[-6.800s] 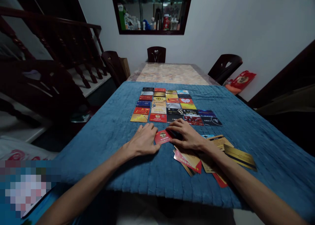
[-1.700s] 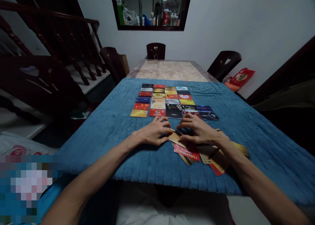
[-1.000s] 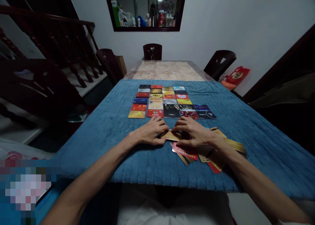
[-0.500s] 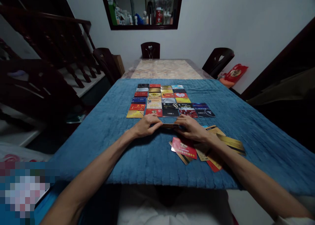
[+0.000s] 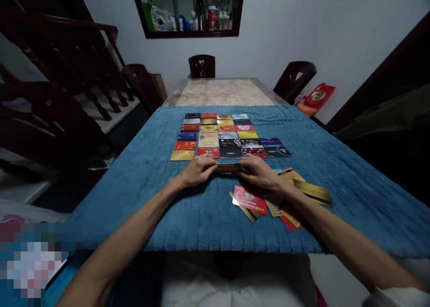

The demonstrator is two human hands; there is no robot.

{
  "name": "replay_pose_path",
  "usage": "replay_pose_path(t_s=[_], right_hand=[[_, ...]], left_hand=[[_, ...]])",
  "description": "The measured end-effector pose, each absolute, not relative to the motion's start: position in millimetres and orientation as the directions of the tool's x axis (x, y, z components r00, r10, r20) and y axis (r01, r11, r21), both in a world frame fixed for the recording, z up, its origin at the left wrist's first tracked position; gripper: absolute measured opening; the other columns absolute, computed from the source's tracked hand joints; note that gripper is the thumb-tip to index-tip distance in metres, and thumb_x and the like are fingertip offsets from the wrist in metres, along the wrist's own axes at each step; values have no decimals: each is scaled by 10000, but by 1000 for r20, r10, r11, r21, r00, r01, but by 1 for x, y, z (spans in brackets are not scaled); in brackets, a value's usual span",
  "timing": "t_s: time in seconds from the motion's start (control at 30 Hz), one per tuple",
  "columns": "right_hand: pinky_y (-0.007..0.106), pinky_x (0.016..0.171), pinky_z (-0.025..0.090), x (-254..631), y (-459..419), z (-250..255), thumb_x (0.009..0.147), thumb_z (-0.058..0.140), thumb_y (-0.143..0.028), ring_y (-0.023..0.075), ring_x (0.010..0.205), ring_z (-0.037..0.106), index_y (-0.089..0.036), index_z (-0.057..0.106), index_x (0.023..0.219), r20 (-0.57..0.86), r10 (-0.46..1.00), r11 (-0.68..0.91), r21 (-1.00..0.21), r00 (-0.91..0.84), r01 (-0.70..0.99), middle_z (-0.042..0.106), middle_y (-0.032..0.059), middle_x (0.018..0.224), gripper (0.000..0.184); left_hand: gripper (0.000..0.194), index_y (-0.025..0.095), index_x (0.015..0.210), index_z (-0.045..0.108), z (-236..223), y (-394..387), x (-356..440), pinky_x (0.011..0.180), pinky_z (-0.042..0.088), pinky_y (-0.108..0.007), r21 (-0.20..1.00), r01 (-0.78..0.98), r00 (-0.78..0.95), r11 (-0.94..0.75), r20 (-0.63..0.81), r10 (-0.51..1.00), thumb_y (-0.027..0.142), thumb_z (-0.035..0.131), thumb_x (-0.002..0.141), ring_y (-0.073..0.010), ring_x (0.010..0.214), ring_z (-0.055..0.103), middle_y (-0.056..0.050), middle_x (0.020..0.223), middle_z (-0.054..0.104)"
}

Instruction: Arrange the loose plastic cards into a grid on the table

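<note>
Between my two hands is a plastic card (image 5: 228,167), tilted so that it shows as a narrow strip. My left hand (image 5: 199,169) pinches its left end, and my right hand (image 5: 258,171) grips the right end. Just beyond them, several cards lie edge to edge in rows, among them a black card (image 5: 231,152), a red card (image 5: 208,152) and a gold card (image 5: 182,155). Under and beside my right forearm spreads a loose pile with a pink-red card (image 5: 250,200) and a gold card with a dark stripe (image 5: 313,193).
A blue plush cloth (image 5: 134,199) covers the near part of the table, with the marble-patterned top (image 5: 221,92) bare beyond it. Dark wooden chairs (image 5: 295,80) stand around. To the left is a stair railing (image 5: 80,69); a red bag (image 5: 319,97) sits at the right.
The held card has tipped a little, so more of its face shows. Both hands keep their grip, and the whole view has shifted slightly.
</note>
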State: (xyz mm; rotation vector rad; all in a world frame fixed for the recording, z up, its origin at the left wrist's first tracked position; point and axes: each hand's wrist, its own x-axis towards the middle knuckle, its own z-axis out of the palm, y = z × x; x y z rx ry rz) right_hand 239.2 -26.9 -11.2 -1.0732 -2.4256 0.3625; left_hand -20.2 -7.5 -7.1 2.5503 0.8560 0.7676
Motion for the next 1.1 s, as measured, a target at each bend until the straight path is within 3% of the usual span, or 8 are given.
replay_pose_path(t_s=[0.2,0.43,0.53,0.8,1.1], right_hand=[[383,800,480,242,-29,-6,883,569,-207,227,842,595,-204,691,870,408,770,639,-497,-491,588,685,60,870,122],[339,775,509,236,-33,-4,932,564,-296,206,843,665,-223,649,956,558,760,646,-588,-333,487,720,35,920,115],[326,745,504,231,-34,-7,953,553,-275,197,807,667,-222,638,957,635,704,696,-526,-318,489,720,38,898,100],[370,727,465,231,-34,-9,993,518,-238,223,807,588,-226,679,1034,805,455,782,-156,-382,603,703,57,844,167],[365,737,429,221,-36,-9,1017,510,-294,209,793,553,-220,710,991,763,451,791,-100,-463,604,696,58,821,215]], left_hand=[[212,156,874,714,-7,-10,-19,747,503,-313,486,438,669,-757,386,635,154,509,925,-177,818,612,-61,839,701],[177,147,879,714,-9,-11,-16,815,496,-326,429,399,714,-811,409,568,103,544,900,-191,871,599,-56,845,708],[165,148,879,716,-12,-11,-16,853,501,-348,409,382,719,-829,433,545,117,557,908,-197,886,601,-61,857,716],[209,151,936,719,-12,-11,-16,817,531,-356,454,379,554,-806,586,591,70,550,844,-191,890,620,-52,862,718],[135,161,999,680,-8,-19,-7,815,549,-355,429,317,498,-846,684,533,180,645,869,-188,896,642,-52,902,715]])
